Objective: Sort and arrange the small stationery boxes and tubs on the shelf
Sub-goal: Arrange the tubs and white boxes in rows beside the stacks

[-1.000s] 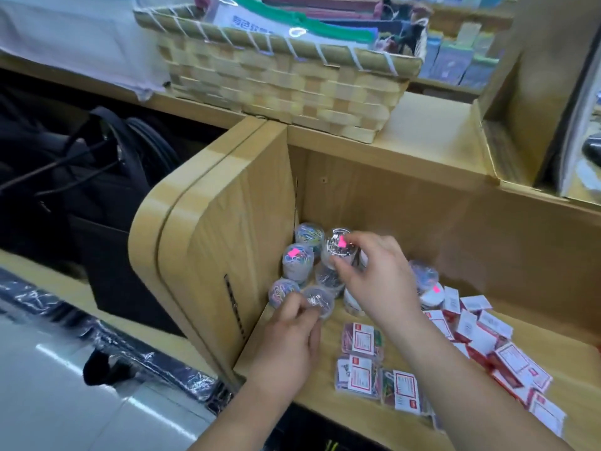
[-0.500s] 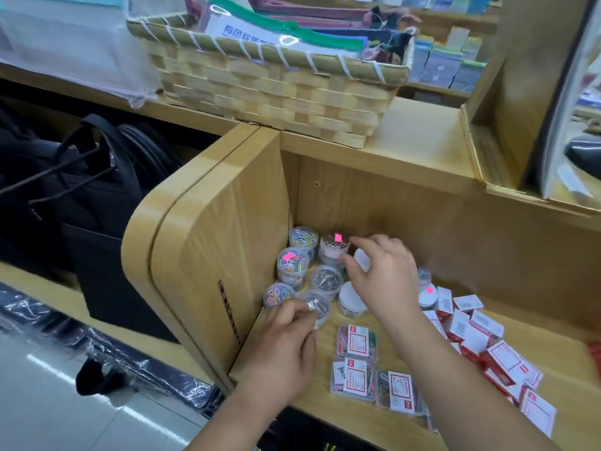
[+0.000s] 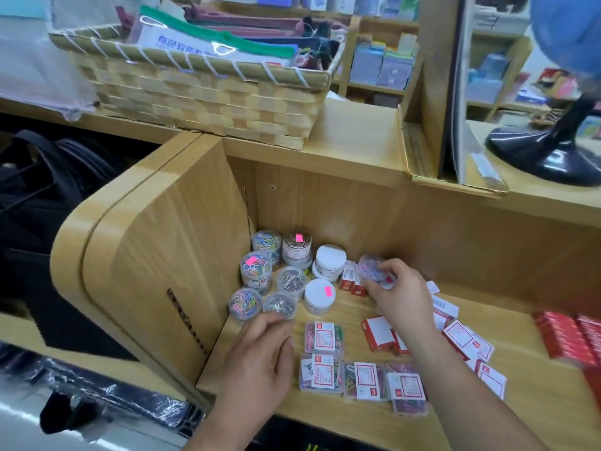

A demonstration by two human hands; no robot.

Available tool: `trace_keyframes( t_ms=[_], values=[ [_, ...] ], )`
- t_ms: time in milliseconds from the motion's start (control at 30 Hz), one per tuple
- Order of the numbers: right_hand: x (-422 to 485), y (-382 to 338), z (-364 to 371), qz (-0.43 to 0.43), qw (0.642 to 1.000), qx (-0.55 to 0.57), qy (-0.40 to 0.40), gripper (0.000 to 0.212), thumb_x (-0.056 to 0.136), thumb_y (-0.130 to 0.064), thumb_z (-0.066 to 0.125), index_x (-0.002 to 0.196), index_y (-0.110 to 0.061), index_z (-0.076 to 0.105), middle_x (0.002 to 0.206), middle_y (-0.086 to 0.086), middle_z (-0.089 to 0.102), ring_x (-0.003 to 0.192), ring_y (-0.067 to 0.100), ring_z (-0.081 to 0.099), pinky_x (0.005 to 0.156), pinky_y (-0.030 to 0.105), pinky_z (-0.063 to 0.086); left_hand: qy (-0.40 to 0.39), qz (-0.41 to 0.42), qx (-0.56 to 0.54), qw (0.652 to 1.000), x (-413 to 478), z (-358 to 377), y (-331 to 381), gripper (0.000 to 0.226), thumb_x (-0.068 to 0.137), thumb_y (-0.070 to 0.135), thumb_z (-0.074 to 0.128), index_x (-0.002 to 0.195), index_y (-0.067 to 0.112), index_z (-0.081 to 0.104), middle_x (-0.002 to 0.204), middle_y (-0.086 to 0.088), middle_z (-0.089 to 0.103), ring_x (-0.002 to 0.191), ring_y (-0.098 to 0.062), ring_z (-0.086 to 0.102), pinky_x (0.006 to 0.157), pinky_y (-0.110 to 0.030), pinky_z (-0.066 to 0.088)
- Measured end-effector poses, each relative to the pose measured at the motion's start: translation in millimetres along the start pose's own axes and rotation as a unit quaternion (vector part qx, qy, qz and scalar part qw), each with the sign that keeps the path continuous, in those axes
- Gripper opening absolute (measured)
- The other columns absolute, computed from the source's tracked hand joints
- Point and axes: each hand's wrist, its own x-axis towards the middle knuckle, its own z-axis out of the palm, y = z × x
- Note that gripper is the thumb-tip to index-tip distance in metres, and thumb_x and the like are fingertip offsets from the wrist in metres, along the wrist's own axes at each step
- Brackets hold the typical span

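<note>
Seen from my head: my right hand pinches a clear tub of coloured clips, tilted, just right of the tub cluster in the shelf corner. My left hand curls against the front silver-clip tub; I cannot tell whether it grips.

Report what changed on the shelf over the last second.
The right hand let go of the pink-stickered clear tub of silver clips, now standing at the back, moved right and grips a clear round tub of pastel clips. The left hand stayed at the front clear tub of silver clips; the other tubs kept their places.
</note>
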Motion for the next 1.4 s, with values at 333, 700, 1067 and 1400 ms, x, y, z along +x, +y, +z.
trace_keyframes(
  t_ms=[333, 700, 1067, 1400],
  values=[
    [-83, -58, -23, -0.105, 0.950, 0.282, -0.081, 0.061, 0.079, -0.007, 0.083, 0.126, -0.034, 0.054, 0.125, -0.024, 0.061, 0.119, 0.003, 0.061, 0.094, 0.014, 0.047, 0.039, -0.058, -0.113, 0.991, 3, -12, 17, 0.027, 0.093, 0.014, 0.067, 0.119, 0.017, 0.072, 0.118, 0.013, 0.061, 0.096, -0.011, 0.068, 0.077, -0.033, 0.057],
    [-101, -102, 32, -0.097, 0.930, 0.291, -0.201, 0.066, 0.078, -0.003, 0.083, 0.121, -0.042, 0.052, 0.119, -0.034, 0.064, 0.110, 0.000, 0.065, 0.092, 0.017, 0.051, 0.016, -0.102, -0.097, 0.990, -22, -37, 4, 0.052, 0.094, 0.015, 0.061, 0.145, 0.024, 0.054, 0.120, 0.018, 0.060, 0.102, -0.010, 0.065, 0.085, -0.025, 0.054],
    [-83, -136, 86, -0.093, 0.956, 0.191, -0.203, 0.054, 0.076, -0.020, 0.087, 0.121, -0.032, 0.060, 0.113, -0.021, 0.068, 0.107, -0.003, 0.065, 0.098, 0.031, 0.053, -0.021, -0.207, -0.041, 0.977, -37, -38, -27, 0.053, 0.088, 0.032, 0.059, 0.139, 0.018, 0.057, 0.116, 0.014, 0.058, 0.102, -0.004, 0.060, 0.089, -0.035, 0.054],
    [-88, -106, 64, -0.175, 0.983, 0.007, -0.052, 0.036, 0.074, -0.032, 0.086, 0.106, -0.025, 0.072, 0.101, -0.016, 0.068, 0.102, 0.017, 0.061, 0.079, 0.028, 0.048, -0.055, -0.118, 0.011, 0.991, -24, -29, -19, 0.051, 0.091, 0.024, 0.058, 0.141, 0.031, 0.051, 0.131, 0.015, 0.056, 0.117, -0.009, 0.060, 0.096, -0.035, 0.053]
  ],
)
